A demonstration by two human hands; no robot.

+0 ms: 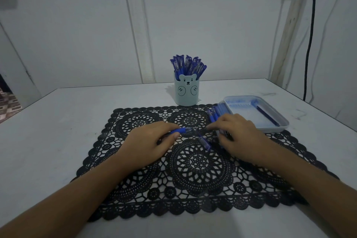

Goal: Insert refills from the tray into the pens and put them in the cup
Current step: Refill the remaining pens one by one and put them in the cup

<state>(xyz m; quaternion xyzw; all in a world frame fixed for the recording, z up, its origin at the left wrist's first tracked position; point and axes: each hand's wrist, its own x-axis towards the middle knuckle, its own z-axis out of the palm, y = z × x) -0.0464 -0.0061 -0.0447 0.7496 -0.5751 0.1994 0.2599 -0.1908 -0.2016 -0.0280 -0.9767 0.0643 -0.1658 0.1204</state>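
Reaching in from the lower left, a bare forearm crosses the black lace mat (193,162) and ends in the left hand (148,141). The hand lies knuckles up and low over the mat. Its thumb and curled fingers pinch a pen (180,131) at the blue grip. The pen lies nearly level, with its clear barrel pointing right toward the other hand.

Behind the gap between the hands, a pale cup (186,92) with a bear face stands upright on the white table (58,121), at the far edge of the mat. It is packed with a bundle of pens (188,65) that stick up above its rim. A short pen piece (205,140), blue and clear, lies on the mat between the hands, near the right fingers.

The right hand (239,135) comes in from the lower right, palm down and fingers arched. Its forefinger tip is stretched toward the end of the held pen. I cannot tell whether those fingers pinch anything. The hand partly covers a heap of loose pens (217,112) lying on the mat against the tray's near-left corner.

The shallow pale tray (284,124) sits to the right, partly on the mat. A single dark refill (267,116) lies along its right side. A black cable (309,44) hangs down the wall at far right.
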